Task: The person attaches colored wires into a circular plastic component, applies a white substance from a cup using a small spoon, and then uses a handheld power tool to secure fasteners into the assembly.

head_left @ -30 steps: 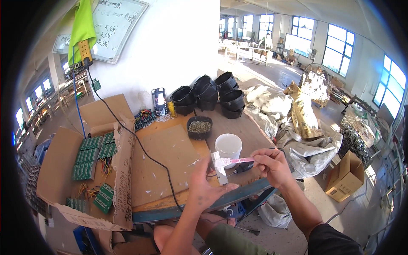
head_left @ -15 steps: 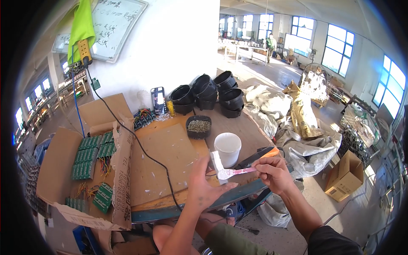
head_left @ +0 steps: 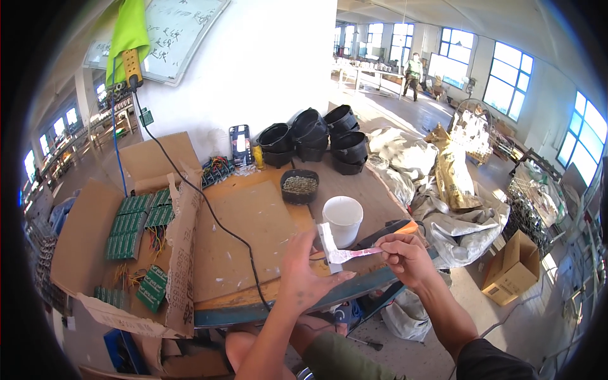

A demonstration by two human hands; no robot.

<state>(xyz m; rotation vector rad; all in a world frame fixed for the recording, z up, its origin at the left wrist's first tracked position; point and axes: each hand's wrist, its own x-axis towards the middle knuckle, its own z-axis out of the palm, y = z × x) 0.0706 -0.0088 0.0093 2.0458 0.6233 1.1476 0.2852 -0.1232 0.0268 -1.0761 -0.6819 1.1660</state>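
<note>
White piece held over the bench's front edge, a pink stick's pale-smeared tip against it.
The left hand [head_left: 301,271] pinches the white piece [head_left: 325,238] between fingers and thumb; the right hand's [head_left: 404,256] fingers grip the pink stick [head_left: 366,252]. Just beyond stands a white tub [head_left: 345,237], then a black dish [head_left: 299,197] of pellets. Black pots [head_left: 310,130] line the bench's [head_left: 244,299] back edge; a cardboard box [head_left: 183,259] holding green boards [head_left: 152,289] sits at its left end.
</note>
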